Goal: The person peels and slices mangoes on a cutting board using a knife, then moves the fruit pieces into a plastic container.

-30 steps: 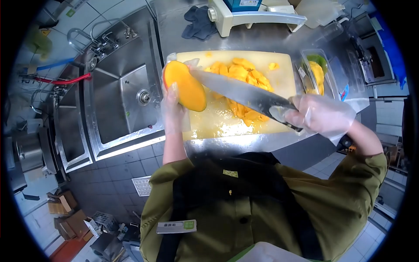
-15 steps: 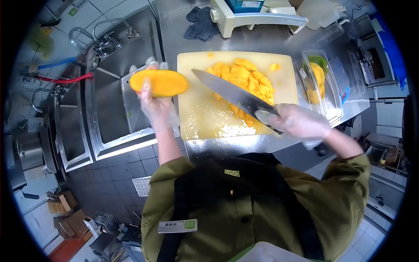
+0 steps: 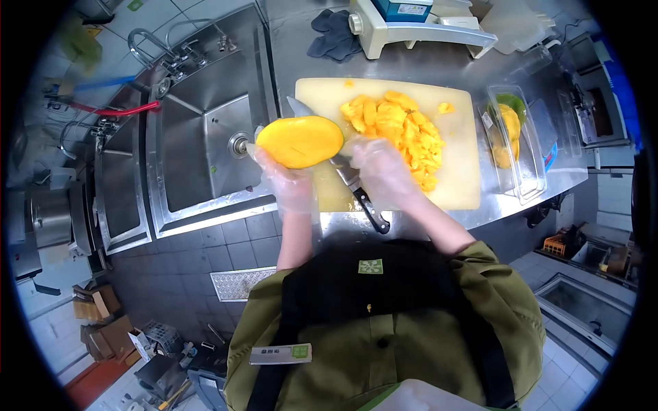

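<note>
My left hand, in a clear glove, grips a mango half with its yellow cut face turned up, over the left edge of the cutting board. At the mango's right end are the curled fingertips of my gloved right hand, pinching its edge. A kitchen knife with a black riveted handle lies on the board between my hands, its handle past the front edge. The mango partly hides its blade. Cut mango pieces are heaped on the board beyond my right hand.
A steel sink is at the left. On the steel counter, a clear plastic container with yellow and green contents stands right of the board. A dark grey cloth and a pale stand are at the back.
My right hand has let go of the knife, which now lies on the board, and moved left to the mango half. My left hand has brought the mango half rightward over the board.
</note>
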The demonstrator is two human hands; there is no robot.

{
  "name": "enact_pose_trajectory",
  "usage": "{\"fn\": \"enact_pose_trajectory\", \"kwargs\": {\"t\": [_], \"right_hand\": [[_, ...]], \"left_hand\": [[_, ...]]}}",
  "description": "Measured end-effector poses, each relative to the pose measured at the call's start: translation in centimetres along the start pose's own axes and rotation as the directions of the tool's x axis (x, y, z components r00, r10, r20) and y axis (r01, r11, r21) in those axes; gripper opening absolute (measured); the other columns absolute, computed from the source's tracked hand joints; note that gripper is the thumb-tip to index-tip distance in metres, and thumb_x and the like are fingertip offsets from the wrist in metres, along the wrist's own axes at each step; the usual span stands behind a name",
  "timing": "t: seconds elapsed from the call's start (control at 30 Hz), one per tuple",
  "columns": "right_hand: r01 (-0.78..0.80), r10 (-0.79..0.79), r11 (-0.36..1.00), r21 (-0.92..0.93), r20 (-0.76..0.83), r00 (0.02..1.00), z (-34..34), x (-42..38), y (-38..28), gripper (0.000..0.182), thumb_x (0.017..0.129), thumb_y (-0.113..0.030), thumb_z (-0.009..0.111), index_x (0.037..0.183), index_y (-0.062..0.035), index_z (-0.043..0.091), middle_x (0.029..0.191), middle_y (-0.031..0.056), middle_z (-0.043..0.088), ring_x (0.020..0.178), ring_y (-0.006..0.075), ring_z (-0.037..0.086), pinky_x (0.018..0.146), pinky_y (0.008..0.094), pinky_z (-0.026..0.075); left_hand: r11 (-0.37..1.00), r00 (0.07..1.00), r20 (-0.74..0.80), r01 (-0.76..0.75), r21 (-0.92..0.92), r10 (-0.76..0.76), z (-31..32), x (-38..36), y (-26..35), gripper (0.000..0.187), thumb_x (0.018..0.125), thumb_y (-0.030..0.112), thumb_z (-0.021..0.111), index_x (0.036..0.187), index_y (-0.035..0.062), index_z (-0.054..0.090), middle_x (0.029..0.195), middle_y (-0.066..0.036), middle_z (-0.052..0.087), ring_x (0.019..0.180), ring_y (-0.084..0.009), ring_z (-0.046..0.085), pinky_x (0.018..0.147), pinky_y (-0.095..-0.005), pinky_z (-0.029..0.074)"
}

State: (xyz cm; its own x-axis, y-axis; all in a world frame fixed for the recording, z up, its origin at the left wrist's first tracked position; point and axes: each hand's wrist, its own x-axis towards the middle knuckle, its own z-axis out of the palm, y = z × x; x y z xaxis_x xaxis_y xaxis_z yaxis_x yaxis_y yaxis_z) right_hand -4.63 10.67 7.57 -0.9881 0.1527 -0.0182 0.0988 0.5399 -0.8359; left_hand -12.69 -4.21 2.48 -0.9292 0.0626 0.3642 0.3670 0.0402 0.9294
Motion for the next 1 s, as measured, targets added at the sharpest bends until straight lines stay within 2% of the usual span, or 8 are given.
{"fn": "enact_pose_trajectory", "kwargs": {"t": [0.17,0.23,0.3,0.4,0.53,0.6,0.77,1.0], "right_hand": [[-0.067,0.063,0.981,0.180,0.023,0.998,-2.7,-0.9,-1.7,0.039,0.096,-0.025,0.049,0.130,-0.0056,0.051,0.113,0.0187,0.059,0.116,0.0309,0.051,0.097,0.0328,0.041],[-0.237,0.238,0.971,-0.022,0.065,0.969,-3.6,-0.7,-2.4,0.046,0.097,-0.030,0.050,0.136,-0.0053,0.047,0.118,0.0177,0.058,0.120,0.0273,0.049,0.101,0.0307,0.037],[-0.327,0.316,0.753,0.572,0.122,0.941,-4.1,0.2,-1.6,0.047,0.097,-0.030,0.051,0.135,-0.0030,0.047,0.126,0.0137,0.057,0.115,0.0183,0.053,0.101,0.0271,0.037],[-0.144,0.150,0.710,0.689,0.051,0.987,-3.3,0.2,0.6,0.040,0.099,-0.021,0.048,0.133,-0.0006,0.051,0.128,0.0145,0.058,0.116,0.0176,0.054,0.099,0.0314,0.040],[-0.007,0.070,0.728,0.686,-0.064,0.996,-2.8,-0.2,2.5,0.043,0.099,-0.020,0.047,0.138,-0.0004,0.044,0.135,0.0118,0.053,0.119,0.0210,0.054,0.102,0.0301,0.039],[-0.055,0.177,0.317,0.947,-0.002,0.984,-1.5,0.4,3.1,0.045,0.099,-0.022,0.047,0.138,-0.0015,0.042,0.135,0.0110,0.052,0.119,0.0213,0.054,0.102,0.0323,0.041],[-0.082,0.176,-0.378,0.922,0.159,0.971,-0.5,0.1,2.6,0.040,0.098,-0.025,0.051,0.133,-0.0071,0.044,0.127,0.0114,0.055,0.115,0.0230,0.056,0.097,0.0397,0.049],[-0.017,0.299,-0.475,0.880,0.180,0.937,-1.8,-0.5,1.2,0.037,0.097,-0.019,0.054,0.129,-0.0036,0.046,0.118,0.0116,0.060,0.102,0.0253,0.063,0.088,0.0377,0.055]], "left_hand": [[0.850,0.989,0.143,-0.102,0.517,0.032,1.5,-1.5,2.1,0.047,0.094,0.015,0.054,0.134,-0.0036,0.037,0.127,-0.026,0.049,0.113,-0.0414,0.052,0.092,-0.0452,0.043],[0.845,0.928,0.198,0.181,0.503,-0.317,1.7,-0.9,5.0,0.044,0.094,0.012,0.050,0.134,-0.0034,0.038,0.122,-0.026,0.051,0.108,-0.0431,0.054,0.089,-0.0456,0.043],[0.738,0.770,0.131,0.527,0.422,-0.625,2.3,0.8,8.7,0.039,0.097,0.018,0.042,0.130,-0.0026,0.045,0.113,-0.025,0.058,0.099,-0.0408,0.059,0.087,-0.0431,0.045],[0.594,0.924,0.294,-0.098,0.799,-0.243,2.0,0.0,5.6,0.040,0.101,0.028,0.040,0.123,-0.0045,0.049,0.108,-0.024,0.062,0.094,-0.0348,0.064,0.078,-0.0397,0.050],[0.853,0.838,0.218,0.434,0.291,-0.501,2.8,0.3,4.1,0.042,0.099,0.029,0.045,0.124,-0.0052,0.048,0.114,-0.023,0.062,0.098,-0.0330,0.064,0.081,-0.0374,0.050],[0.475,0.608,0.303,0.778,-0.411,-0.734,4.2,0.7,6.3,0.042,0.098,0.026,0.049,0.125,-0.0053,0.048,0.114,-0.021,0.062,0.101,-0.0319,0.063,0.084,-0.0352,0.049],[0.943,0.878,0.469,-0.074,0.324,-0.092,3.3,-1.5,3.2,0.047,0.096,0.026,0.051,0.135,-0.0007,0.042,0.122,-0.015,0.059,0.111,-0.0280,0.059,0.093,-0.0361,0.047],[0.791,0.862,0.407,0.465,-0.398,-0.302,5.5,-4.3,-1.1,0.057,0.090,0.022,0.060,0.137,0.0003,0.039,0.129,-0.014,0.055,0.117,-0.0241,0.055,0.098,-0.0340,0.045]]}}
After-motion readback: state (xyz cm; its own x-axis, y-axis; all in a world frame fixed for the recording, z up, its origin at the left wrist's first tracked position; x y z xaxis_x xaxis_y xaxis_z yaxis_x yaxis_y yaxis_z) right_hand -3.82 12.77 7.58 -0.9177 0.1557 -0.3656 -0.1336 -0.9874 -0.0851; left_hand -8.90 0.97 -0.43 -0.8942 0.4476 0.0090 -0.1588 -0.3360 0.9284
